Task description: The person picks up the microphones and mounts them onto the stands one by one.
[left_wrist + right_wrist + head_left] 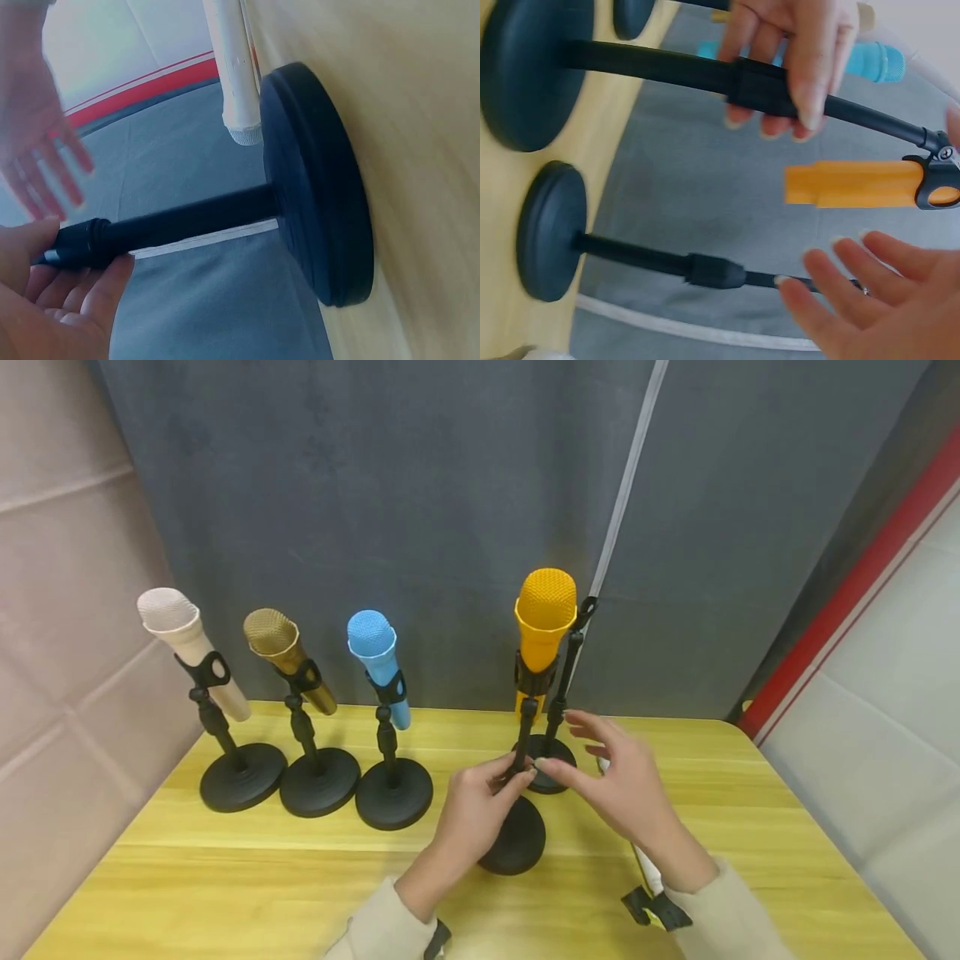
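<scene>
An orange microphone (546,610) sits in the clip of a black stand (513,839). My left hand (468,810) grips that stand's pole at the collar, thumb on one side and fingers on the other, as the right wrist view also shows. Beside the pole, my right hand (626,785) has its fingers spread and loosely bent, and holds nothing. Behind them is a second black stand (712,270) with no microphone in its clip. A white microphone (236,75) lies on the table, partly hidden by my right forearm in the head view.
To the left stand a white microphone (197,643), a gold one (277,639) and a blue one (375,643), each clipped on a round-based black stand. A grey curtain (375,510) hangs behind the wooden table (247,877). Pale walls flank both sides.
</scene>
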`<state>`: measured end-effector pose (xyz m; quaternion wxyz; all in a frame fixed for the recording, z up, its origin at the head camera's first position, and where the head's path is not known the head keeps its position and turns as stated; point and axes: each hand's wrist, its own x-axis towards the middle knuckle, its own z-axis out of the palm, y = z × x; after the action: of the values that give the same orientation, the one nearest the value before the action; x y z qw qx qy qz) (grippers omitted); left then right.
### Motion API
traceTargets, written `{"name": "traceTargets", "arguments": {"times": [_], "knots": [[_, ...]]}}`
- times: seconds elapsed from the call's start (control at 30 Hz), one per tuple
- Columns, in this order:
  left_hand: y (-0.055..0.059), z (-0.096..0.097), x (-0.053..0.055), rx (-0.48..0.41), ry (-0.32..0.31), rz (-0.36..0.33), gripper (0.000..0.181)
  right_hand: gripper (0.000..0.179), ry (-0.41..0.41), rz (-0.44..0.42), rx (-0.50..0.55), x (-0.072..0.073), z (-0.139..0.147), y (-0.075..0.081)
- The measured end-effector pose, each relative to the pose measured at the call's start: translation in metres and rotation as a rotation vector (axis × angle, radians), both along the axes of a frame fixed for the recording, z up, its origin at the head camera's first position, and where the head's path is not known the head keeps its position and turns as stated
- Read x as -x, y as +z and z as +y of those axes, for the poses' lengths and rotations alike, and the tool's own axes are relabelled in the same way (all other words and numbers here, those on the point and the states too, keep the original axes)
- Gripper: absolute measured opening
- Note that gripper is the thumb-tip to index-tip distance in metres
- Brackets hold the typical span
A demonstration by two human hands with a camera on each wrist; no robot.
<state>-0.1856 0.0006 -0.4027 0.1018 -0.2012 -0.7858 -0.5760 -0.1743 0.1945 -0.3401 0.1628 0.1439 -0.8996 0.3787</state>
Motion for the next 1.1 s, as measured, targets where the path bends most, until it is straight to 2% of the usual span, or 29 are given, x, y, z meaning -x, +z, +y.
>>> {"name": "traceTargets", "arguments": {"times": [0.1,0.2,0.27,0.37,0.47,0.57,0.7,0.9,1.1], "knots": [[0.003,-0.006,0.004,0.062,-0.043,-0.035,0.032,0.078,-0.003,-0.068,-0.117,-0.007,0.002,-0.012],[0.009,-0.014,0.007,0.131,-0.116,-0.090,0.039,0.089,0.024,-0.171,-0.216,-0.013,0.003,-0.020],[0.012,-0.020,0.011,0.170,-0.173,-0.135,0.043,0.092,0.077,-0.240,-0.267,-0.015,0.004,-0.024],[0.018,-0.030,0.018,0.207,-0.256,-0.192,0.045,0.091,0.205,-0.314,-0.305,-0.014,0.005,-0.032],[0.022,-0.039,0.028,0.234,-0.342,-0.208,0.045,0.084,0.312,-0.329,-0.331,-0.009,0.003,-0.042],[0.025,-0.045,0.039,0.240,-0.447,-0.215,0.044,0.077,0.370,-0.335,-0.355,-0.005,-0.001,-0.051],[0.025,-0.050,0.055,0.205,-0.586,-0.251,0.040,0.069,0.395,-0.323,-0.377,0.003,-0.013,-0.063],[0.023,-0.047,0.080,0.195,-0.702,-0.322,0.033,0.084,0.360,-0.356,-0.354,0.012,-0.025,-0.080],[0.019,-0.035,0.104,0.184,-0.933,-0.420,0.035,0.084,0.328,-0.323,-0.379,0.020,-0.029,-0.090]]}}
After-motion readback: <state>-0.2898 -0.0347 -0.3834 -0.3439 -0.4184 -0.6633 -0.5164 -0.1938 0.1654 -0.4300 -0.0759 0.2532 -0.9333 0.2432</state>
